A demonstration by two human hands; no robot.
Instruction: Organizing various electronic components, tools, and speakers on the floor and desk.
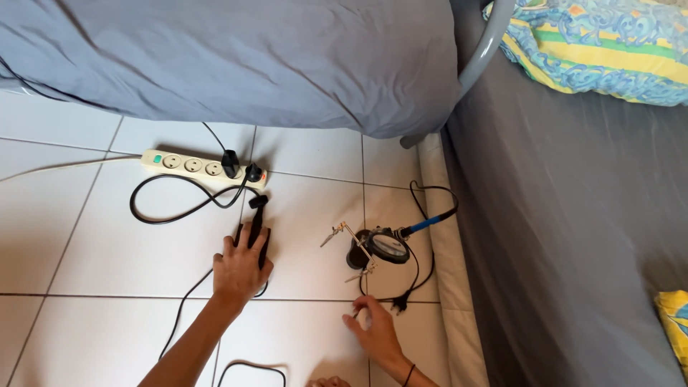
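On the tiled floor, a black tool (pixel 256 223) is pinned flat under the left hand (pixel 240 266) while a thin wire (pixel 357 310) is pinched by the right hand (pixel 374 328), so the nearby clamp stand (pixel 373 247) could be toppled by tangled cables.

Spreading across the lower left: a floor (pixel 93 244) of large white glossy tiles with thin grey grout lines, catching soft daylight and showing faint shadow near the left edge. Hanging over the top of the view: a grey-blue bedsheet (pixel 236 57), draping down and casting a dim band on the tiles beneath. Curving down at upper right: a grey metal bed rail (pixel 481 50), meeting the floor beside a pale mattress edge (pixel 441 236). Filling the right side: a dark grey fitted sheet (pixel 573 229), lying smooth. Resting at the top right corner: a crumpled blanket (pixel 602 50) in blue, yellow and green. Peeking in at lower right: a yellow patterned cloth (pixel 675 319).
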